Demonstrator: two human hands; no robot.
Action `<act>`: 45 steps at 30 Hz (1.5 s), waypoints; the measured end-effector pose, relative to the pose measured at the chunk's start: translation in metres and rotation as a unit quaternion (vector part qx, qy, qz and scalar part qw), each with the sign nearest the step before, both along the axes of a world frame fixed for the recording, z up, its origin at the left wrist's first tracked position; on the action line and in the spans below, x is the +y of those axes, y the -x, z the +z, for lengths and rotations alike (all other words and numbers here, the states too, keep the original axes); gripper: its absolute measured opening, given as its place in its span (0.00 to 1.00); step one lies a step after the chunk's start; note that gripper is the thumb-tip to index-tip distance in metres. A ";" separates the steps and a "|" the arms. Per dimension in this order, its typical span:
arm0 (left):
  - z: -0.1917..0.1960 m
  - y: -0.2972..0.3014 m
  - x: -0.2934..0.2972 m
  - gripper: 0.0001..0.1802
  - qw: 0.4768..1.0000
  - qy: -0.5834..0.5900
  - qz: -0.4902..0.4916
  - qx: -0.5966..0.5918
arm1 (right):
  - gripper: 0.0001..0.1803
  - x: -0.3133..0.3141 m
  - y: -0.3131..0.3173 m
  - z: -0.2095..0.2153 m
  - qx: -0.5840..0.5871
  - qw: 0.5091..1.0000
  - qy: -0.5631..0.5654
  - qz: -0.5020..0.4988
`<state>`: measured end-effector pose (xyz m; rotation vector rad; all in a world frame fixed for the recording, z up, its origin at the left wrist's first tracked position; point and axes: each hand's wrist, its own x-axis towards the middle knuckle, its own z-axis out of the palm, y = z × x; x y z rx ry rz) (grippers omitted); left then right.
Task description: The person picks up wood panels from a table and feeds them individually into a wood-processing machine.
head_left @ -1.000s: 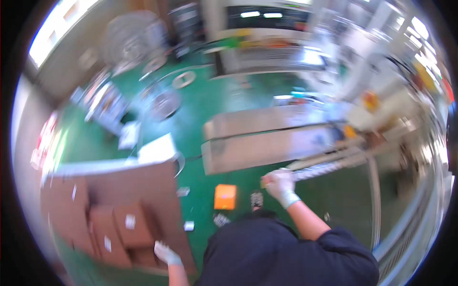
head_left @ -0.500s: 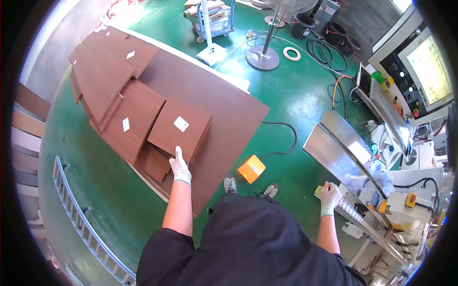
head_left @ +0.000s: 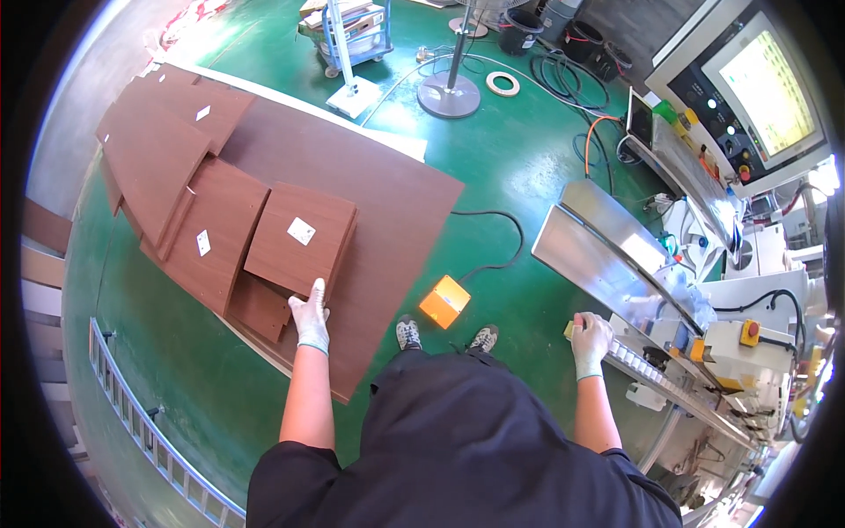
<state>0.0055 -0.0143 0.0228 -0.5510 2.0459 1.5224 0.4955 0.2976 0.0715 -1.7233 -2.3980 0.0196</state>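
Observation:
My left hand (head_left: 310, 317), in a white glove, is at the near edge of a short stack of brown boards (head_left: 312, 216). Its thumb and forefinger are spread, and the fingertips seem to touch that edge; no grip shows. A white label (head_left: 301, 231) lies on the top board. Under and beside this stack are more brown boards (head_left: 220, 224). At right, my gloved right hand (head_left: 591, 339) has its fingers curled at the near end of a machine's roller rail (head_left: 642, 368). A small yellow block (head_left: 569, 330) shows beside it; what the fingers close on is hidden.
The boards lie on a large brown sheet (head_left: 387, 211). An orange foot pedal (head_left: 445, 301) with a black cable sits on the green floor ahead of my shoes. Metal guide plates (head_left: 590, 264) and a control screen (head_left: 766, 92) stand at right. A ladder-like metal frame (head_left: 158, 422) is at left.
The whole scene has shifted left in the picture as my head turned. My left thumb now stands farther out from the forefinger. Both hands stay near the same places; the boards look unmoved.

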 end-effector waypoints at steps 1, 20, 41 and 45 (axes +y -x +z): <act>-0.004 -0.003 0.002 0.64 0.999 -0.020 -0.012 -0.034 | 0.11 -0.001 -0.001 0.002 -0.003 1.000 0.005 0.007; -0.009 -0.065 -0.072 0.23 0.937 -0.273 -0.067 -0.209 | 0.08 0.004 -0.015 0.011 0.041 0.997 0.013 0.071; 0.167 -0.238 0.233 0.39 0.658 -0.297 -0.690 0.056 | 0.35 -0.053 -0.030 0.025 0.703 0.601 0.357 -0.130; 0.149 -0.287 0.261 0.47 0.542 -0.227 -0.762 0.273 | 0.35 -0.064 -0.070 0.009 0.759 0.544 0.278 -0.226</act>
